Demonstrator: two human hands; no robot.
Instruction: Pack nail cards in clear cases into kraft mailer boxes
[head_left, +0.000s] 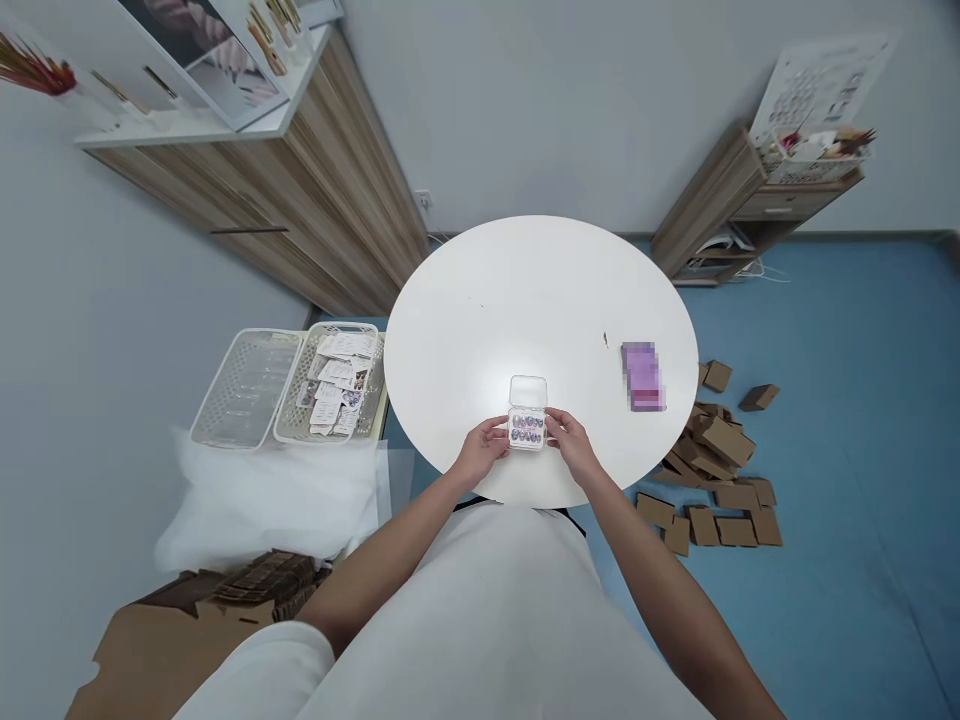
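Observation:
A small clear plastic case (528, 392) lies on the white round table (480, 300) near its front edge, its lid raised toward the far side. Rows of shiny purple-blue press-on nails (527, 430) fill the base. At the left side of the case my left hand (484, 447) grips the edge between thumb and fingers. My right hand (570, 438) holds the opposite side the same way, fingers curled against the case.
A blurred purple item (643, 377) and a tiny dark object (606, 340) lie on the table's right. Left stand a basket of carded packs (337, 385) and a basket of clear cases (244, 390). Brown cartons (720, 445) cover the right floor; a wooden cabinet (352, 170) stands behind left.

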